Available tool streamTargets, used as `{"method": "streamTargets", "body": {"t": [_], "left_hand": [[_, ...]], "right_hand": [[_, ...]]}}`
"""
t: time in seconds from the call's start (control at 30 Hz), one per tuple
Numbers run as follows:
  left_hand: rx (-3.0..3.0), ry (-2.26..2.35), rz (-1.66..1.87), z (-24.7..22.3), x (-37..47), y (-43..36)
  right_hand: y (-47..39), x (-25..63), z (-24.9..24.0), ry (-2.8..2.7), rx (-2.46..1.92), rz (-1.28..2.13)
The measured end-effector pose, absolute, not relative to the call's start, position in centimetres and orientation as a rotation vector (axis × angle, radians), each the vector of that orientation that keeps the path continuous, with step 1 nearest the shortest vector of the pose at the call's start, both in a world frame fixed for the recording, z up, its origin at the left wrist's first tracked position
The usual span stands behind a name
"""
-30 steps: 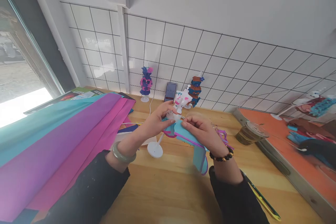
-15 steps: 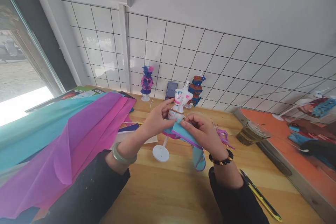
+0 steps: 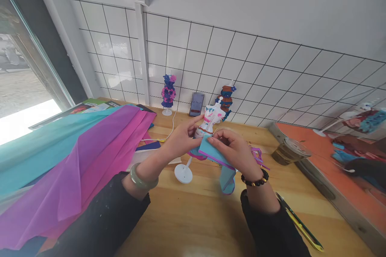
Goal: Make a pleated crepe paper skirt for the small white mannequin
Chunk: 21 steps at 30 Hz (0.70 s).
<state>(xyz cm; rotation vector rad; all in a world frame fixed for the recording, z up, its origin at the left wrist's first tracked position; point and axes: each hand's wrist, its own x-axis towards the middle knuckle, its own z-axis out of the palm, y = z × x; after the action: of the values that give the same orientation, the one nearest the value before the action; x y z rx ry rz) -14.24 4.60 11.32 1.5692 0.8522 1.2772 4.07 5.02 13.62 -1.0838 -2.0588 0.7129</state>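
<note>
Right hand (image 3: 230, 148): thumb and forefinger pinched on the turquoise strip (image 3: 212, 151)
Strip: at the hips of the miniature dress form (image 3: 213, 116), tail hanging to its right
Left hand (image 3: 183, 138): fingers half-curled around the dress form
Phone (image 3: 197, 105): propped behind the dress form

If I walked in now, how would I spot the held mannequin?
Over the wooden table, find the left hand and right hand. The mannequin leans between them; unlike the ruffled figures by the tiled wall, its upper body is mostly white with pink marks.
</note>
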Motion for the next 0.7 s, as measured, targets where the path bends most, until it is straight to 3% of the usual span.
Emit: {"method": "streamTargets", "body": {"t": [0.7], "left_hand": [[1.591, 0.887, 1.243, 11.25, -14.08, 4.54]], "right_hand": [[5.24, 4.06, 13.65, -2.098, -1.077, 0.67]]}}
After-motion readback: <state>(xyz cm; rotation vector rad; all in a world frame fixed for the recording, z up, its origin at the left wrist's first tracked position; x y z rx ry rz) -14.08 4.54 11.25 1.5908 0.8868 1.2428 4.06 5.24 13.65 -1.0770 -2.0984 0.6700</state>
